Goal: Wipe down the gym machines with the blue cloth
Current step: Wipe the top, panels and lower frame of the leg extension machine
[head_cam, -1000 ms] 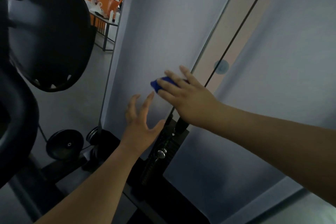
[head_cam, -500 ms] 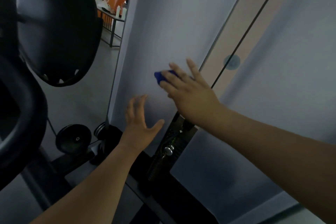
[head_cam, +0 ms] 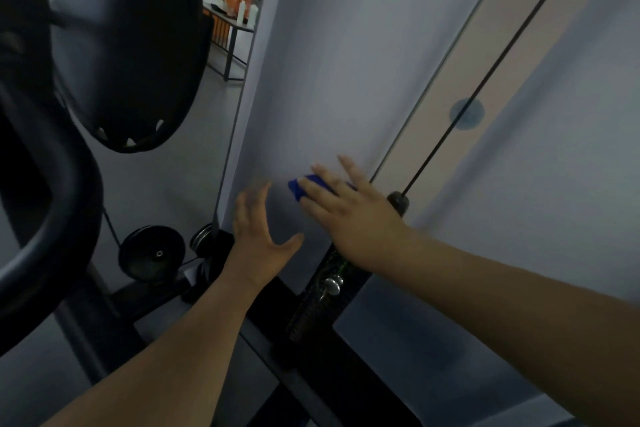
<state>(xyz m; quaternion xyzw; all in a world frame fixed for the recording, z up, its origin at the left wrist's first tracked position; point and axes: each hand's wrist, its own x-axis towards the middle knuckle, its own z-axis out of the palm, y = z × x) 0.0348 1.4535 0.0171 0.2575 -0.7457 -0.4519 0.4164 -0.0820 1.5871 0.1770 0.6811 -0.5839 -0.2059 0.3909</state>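
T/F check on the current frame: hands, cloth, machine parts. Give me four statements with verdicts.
1. The right hand presses the blue cloth against the grey panel with straight fingers. True.
2. The left hand grips a second cloth. False: its fingers are spread and it holds nothing.
3. A black cable runs diagonally upward from beside the right hand. True.
4. The silver pin knob sits above the blue cloth. False: it is below the right hand, on the dark column under the panel.
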